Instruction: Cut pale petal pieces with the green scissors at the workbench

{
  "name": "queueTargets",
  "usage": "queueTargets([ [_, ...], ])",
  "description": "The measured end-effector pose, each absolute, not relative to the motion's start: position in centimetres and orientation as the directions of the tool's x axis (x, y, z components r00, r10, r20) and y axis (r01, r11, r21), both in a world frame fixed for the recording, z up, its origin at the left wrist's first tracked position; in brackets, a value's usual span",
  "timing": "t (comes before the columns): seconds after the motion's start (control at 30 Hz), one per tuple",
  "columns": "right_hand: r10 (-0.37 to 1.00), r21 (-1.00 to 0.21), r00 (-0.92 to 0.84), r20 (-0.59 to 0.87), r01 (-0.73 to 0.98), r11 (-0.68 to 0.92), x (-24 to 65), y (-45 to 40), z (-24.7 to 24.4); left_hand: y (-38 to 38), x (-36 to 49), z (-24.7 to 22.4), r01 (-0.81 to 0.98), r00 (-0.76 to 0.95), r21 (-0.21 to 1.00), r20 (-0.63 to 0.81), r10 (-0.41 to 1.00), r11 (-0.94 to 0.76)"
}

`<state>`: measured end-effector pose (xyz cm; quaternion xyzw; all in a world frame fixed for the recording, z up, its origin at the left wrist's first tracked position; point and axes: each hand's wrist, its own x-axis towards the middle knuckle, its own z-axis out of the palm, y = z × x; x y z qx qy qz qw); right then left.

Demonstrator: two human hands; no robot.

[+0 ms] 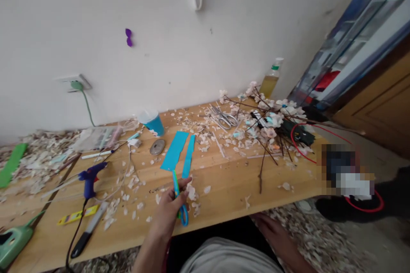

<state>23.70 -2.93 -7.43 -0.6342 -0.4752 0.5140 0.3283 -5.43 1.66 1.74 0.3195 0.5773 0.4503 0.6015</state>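
Observation:
My left hand (pixel 171 202) is closed around a pair of blue and green scissors (pixel 176 187), whose tips point away from me. Just beyond the tips lies a wide blue strip (pixel 174 151) with an uneven right edge, flat on the table. Beside it is a narrower blue strip (pixel 188 158), its near end close to my left fingers. Below the table's front edge, my right hand (pixel 267 225) rests by my lap with nothing visible in it; its fingers look loosely extended, though partly in shadow.
Pale petal-like scraps litter the wooden table (pixel 224 196). A blue glue gun (pixel 90 179), a black-handled knife (pixel 88 232) and a yellow packet (pixel 78 214) lie left. Behind are a blue cup (pixel 154 126), a round tin (pixel 157 147), metal scissors (pixel 226 119), blossom branches (pixel 272 121) and a bottle (pixel 270 80).

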Motion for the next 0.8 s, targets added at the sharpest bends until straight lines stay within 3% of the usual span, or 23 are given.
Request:
queueTargets([
  [0.07,0.884,-0.905,-0.201,-0.422,0.153,-0.397,21.0,-4.2,-5.8,1.8,-4.1,1.5,-0.230,-0.171,0.914,-0.376,0.910,0.334],
  [0.13,0.852,-0.926,-0.363,-0.377,0.113,-0.361,18.4,-4.7,-4.0,1.6,-2.9,1.5,-0.299,-0.287,0.922,-0.331,0.899,0.244],
  [0.3,0.965,-0.983,-0.190,-0.180,0.081,-0.167,14.8,-3.3,-1.4,0.6,-0.9,1.3,-0.364,-0.383,0.919,-0.298,0.875,0.154],
  [0.47,0.867,-0.914,-0.434,-0.247,-0.192,-0.356,13.4,-1.3,-1.4,-0.2,0.0,0.7,-0.454,-0.390,0.885,-0.301,0.870,0.103],
  [0.6,0.829,-0.840,-0.501,-0.249,-0.315,-0.443,12.5,-0.8,-1.0,-0.6,-0.3,1.1,-0.417,-0.365,0.896,-0.316,0.876,0.150],
  [0.8,0.719,-0.800,-0.654,-0.233,-0.291,-0.524,12.0,0.0,-0.2,-1.6,0.1,1.8,-0.234,-0.329,0.934,-0.336,0.883,0.268],
])
